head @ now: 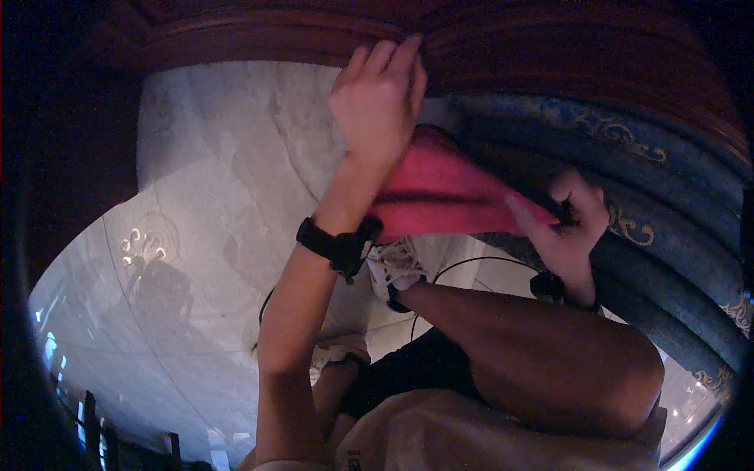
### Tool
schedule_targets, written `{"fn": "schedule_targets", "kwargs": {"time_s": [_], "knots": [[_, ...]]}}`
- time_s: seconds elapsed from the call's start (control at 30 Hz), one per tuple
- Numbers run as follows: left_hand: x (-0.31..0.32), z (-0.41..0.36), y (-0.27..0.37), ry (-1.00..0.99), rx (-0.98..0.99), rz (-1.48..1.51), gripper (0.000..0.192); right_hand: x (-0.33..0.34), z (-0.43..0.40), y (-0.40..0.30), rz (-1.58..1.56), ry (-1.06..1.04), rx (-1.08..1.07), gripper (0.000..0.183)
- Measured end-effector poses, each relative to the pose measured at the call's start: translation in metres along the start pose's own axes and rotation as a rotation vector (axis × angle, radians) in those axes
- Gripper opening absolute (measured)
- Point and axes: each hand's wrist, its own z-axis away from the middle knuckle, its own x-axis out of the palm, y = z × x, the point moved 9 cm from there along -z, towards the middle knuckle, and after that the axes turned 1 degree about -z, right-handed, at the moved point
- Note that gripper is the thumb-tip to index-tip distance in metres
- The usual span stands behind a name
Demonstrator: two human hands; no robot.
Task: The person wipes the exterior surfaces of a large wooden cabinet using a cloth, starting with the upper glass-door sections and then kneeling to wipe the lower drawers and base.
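A bright pink cloth (447, 176) with a dark crease stretches between my arms, above the floor. Its narrow right end is pinched in the fingers of my right hand (571, 218). My left hand (380, 100) is raised with curled fingers in front of the dark red-brown wooden moulding (259, 38). The cloth's left side passes behind my left wrist, so whether those fingers hold it is hidden. Black bands circle both wrists, and the left one (339, 247) carries a bulky dark device.
Glossy grey-veined stone flooring (224, 176) reflects lights. Dark blue fabric with gold scrollwork (624, 141) runs along the right in curved ridges. A thin black cable (483, 259) loops near my white shoe (397, 265). My bent knee (630, 377) is at lower right.
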Motion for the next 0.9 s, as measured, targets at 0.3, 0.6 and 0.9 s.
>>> {"fn": "schedule_targets", "kwargs": {"time_s": [0.3, 0.6, 0.9], "knots": [[0.001, -0.011, 0.016, -0.281, 0.403, -0.176, 0.033, 0.004, -0.003, -0.004, 0.036, -0.078, -0.005, 0.04], [-0.041, -0.013, 0.081, -0.78, 0.058, 0.91, 0.01, -0.064, -0.024, -0.029, 0.369, 0.102, -0.162, 0.043], [-0.114, -0.118, 0.172, -0.367, 0.552, -0.216, 0.016, -0.12, -0.041, -0.048, 0.875, 0.321, -0.069, 0.016]]}}
